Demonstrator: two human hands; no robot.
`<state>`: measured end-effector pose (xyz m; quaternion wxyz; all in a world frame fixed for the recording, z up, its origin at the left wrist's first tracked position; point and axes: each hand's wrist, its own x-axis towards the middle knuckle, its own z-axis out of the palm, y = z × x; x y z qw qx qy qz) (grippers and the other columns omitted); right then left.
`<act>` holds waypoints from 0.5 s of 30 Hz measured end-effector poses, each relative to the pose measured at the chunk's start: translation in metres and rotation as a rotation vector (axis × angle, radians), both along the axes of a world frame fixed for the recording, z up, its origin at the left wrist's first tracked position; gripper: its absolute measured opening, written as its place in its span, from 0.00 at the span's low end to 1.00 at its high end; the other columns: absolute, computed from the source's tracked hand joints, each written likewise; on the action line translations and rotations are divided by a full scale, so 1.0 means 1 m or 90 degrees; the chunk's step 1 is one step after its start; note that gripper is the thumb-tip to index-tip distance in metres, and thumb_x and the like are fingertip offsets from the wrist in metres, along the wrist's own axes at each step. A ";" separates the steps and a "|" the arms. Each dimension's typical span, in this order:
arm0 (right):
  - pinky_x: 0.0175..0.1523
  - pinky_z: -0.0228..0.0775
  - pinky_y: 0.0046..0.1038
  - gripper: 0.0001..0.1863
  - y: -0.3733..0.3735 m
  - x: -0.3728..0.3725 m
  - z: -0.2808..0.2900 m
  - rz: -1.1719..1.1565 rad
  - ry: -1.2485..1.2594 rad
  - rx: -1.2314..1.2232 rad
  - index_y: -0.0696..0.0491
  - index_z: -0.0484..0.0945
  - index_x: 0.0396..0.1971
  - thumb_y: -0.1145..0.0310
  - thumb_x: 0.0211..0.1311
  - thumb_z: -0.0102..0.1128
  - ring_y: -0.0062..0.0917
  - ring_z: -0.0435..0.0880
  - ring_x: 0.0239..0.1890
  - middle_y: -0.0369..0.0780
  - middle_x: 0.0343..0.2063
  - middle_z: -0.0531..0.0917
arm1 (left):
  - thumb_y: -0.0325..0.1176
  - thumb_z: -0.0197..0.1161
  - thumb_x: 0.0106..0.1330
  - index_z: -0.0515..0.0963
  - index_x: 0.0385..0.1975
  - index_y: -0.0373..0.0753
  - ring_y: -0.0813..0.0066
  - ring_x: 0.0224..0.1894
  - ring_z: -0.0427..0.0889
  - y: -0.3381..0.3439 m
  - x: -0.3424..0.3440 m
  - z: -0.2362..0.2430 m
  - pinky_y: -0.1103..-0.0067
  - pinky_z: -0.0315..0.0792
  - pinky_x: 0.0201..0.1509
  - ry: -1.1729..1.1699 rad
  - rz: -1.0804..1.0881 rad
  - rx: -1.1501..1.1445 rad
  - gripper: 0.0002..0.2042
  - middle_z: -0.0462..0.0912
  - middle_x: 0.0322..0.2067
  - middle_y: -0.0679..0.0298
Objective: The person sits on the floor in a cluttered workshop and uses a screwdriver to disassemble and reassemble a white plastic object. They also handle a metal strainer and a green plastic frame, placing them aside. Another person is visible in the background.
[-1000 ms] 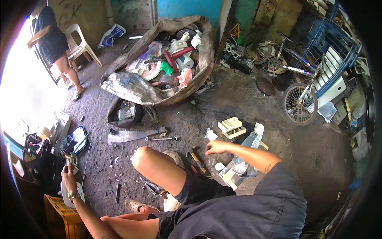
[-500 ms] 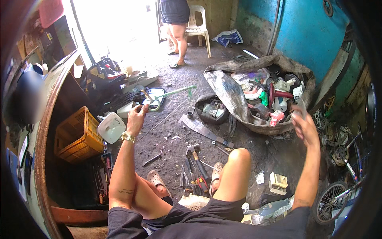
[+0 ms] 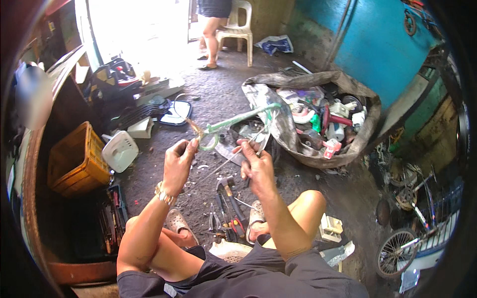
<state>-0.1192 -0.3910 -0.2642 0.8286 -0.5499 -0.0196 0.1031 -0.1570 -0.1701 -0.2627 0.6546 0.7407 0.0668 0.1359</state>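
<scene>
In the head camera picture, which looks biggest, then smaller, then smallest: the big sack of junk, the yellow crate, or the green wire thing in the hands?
1. Sack of junk
2. Yellow crate
3. Green wire thing: thin, and nearer the camera, held between left hand and right hand.

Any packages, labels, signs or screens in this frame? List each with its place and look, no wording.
Large sack: on the floor right of centre, grey-brown, open-mouthed, filled with mixed plastic scrap.
Plastic bag: on the floor by the white chair at the top, crumpled, blue and white.
Crate: on the floor at the left, orange-yellow, slatted, rectangular.
No signs or lit screens show clearly.
The left hand and right hand hold a greenish wire hanger, no package.
</scene>
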 end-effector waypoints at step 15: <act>0.20 0.63 0.18 0.12 -0.015 -0.009 0.012 -0.074 -0.173 0.085 0.58 0.77 0.39 0.63 0.77 0.55 0.13 0.64 0.14 0.41 0.23 0.79 | 0.42 0.58 0.77 0.76 0.31 0.31 0.80 0.26 0.62 -0.026 0.001 0.004 0.74 0.62 0.29 -0.070 0.014 0.088 0.18 0.67 0.18 0.64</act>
